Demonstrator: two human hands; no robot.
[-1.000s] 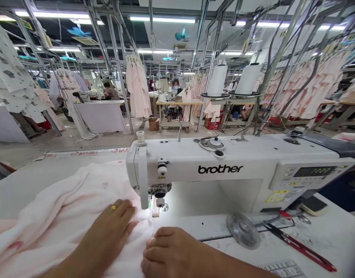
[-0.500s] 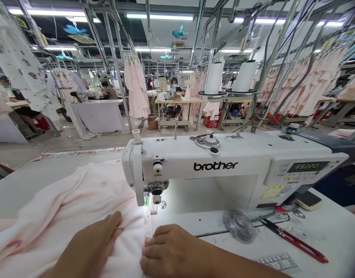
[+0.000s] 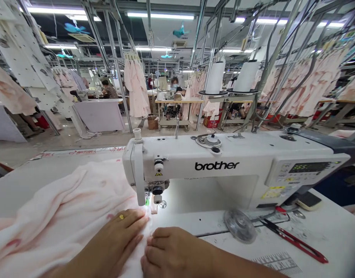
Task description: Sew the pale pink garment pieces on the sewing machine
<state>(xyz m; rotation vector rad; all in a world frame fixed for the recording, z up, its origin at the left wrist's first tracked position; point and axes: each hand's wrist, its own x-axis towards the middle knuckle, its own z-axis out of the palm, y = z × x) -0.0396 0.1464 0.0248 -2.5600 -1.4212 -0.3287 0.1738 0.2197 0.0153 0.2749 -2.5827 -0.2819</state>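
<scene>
"Under the lamplight, why does your pale pink cloth (image 3: pixel 79 197) sit left of the needle, on the bench (image 3: pixel 29 177)?"
"Presumably so its right edge meets the sewing machine (image 3: pixel 177 154). Your left hand (image 3: pixel 122 231) lies flat, fingers together, likely smoothing; your right hand (image 3: pixel 171 247) curls at that edge, fingertips hidden, so pinching cannot be told."
"Its appearance?"
"Soft-looking, loosely rumpled, with scattered darker pink marks."

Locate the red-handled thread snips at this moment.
In the head view, the thread snips lie at lower right on the white table, well right of the right hand and just right of the clear round plastic piece.
</scene>
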